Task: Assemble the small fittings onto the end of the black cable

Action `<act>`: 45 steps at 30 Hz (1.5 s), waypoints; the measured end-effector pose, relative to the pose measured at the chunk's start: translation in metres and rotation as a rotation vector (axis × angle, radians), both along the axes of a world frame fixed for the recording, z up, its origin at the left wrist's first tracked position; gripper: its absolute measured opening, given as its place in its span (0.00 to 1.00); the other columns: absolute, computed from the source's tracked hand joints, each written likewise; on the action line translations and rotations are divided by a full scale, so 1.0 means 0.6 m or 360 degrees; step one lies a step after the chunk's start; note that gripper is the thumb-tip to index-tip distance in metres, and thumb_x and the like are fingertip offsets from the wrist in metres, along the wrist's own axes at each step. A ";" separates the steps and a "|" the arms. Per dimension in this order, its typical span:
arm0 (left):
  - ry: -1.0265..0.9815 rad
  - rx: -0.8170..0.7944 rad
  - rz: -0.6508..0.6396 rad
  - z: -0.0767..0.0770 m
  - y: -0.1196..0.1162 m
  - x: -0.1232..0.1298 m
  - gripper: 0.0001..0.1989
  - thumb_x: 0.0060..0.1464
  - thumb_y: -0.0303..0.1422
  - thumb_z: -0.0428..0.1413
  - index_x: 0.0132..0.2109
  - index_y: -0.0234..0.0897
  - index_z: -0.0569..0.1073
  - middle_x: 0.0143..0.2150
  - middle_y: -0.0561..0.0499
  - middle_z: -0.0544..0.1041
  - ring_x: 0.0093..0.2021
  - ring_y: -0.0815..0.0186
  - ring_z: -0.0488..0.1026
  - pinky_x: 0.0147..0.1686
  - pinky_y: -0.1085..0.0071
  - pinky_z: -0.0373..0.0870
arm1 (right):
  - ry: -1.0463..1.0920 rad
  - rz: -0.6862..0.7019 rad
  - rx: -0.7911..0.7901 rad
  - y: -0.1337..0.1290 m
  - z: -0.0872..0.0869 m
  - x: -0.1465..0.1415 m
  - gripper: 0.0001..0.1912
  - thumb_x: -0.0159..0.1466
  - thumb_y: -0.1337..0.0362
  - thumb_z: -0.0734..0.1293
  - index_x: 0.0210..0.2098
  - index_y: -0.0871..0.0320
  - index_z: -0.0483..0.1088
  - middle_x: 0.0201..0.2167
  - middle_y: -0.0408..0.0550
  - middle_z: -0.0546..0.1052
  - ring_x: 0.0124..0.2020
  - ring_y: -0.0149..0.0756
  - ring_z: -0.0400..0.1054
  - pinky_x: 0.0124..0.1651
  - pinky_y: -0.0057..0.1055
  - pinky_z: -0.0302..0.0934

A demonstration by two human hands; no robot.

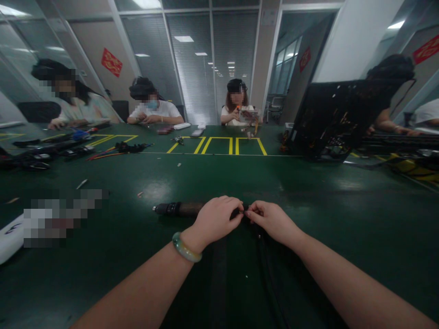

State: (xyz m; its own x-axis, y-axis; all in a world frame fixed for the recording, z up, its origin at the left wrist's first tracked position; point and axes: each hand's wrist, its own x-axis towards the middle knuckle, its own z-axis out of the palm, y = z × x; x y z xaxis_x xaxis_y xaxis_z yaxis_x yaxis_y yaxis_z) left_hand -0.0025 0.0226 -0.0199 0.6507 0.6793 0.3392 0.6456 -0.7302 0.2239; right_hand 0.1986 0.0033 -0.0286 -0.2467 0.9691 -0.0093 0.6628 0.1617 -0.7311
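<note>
A dark electric screwdriver [190, 209] lies on the green table top, its metal tip to the left. My left hand [217, 214] is closed around its rear end, with thumb and forefinger curled at the tail. Close against it, my right hand [265, 214] has its fingers pinched together at the same end. What sits between those fingertips is small and dark and partly hidden, seemingly the end of the black cable [265, 265]. That cable drops from below my right hand toward the near edge of the view. A green bangle [185, 249] circles my left wrist.
A white object [12, 237], partly blurred out, lies at left. Tools and cables [55, 148] are heaped at the far left, coloured wires [109, 151] beside them. A large black panel [336, 119] stands at right. Several people sit around the table, beyond yellow tape marks [219, 139].
</note>
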 end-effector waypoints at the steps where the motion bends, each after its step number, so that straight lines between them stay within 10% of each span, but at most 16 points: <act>1: 0.0003 -0.0001 0.0001 0.000 0.000 0.000 0.07 0.59 0.33 0.53 0.44 0.41 0.71 0.43 0.52 0.75 0.44 0.61 0.72 0.43 0.62 0.68 | -0.0005 -0.0001 0.0001 0.000 0.001 0.000 0.11 0.65 0.57 0.63 0.34 0.56 0.73 0.29 0.43 0.77 0.29 0.33 0.70 0.29 0.26 0.55; 45: -0.0044 0.0007 -0.0059 -0.010 0.010 -0.002 0.05 0.58 0.31 0.55 0.43 0.42 0.73 0.49 0.54 0.75 0.48 0.62 0.71 0.50 0.61 0.67 | 0.0070 0.0037 0.0030 0.006 -0.019 0.005 0.07 0.63 0.60 0.65 0.35 0.56 0.71 0.29 0.42 0.76 0.29 0.33 0.69 0.29 0.25 0.57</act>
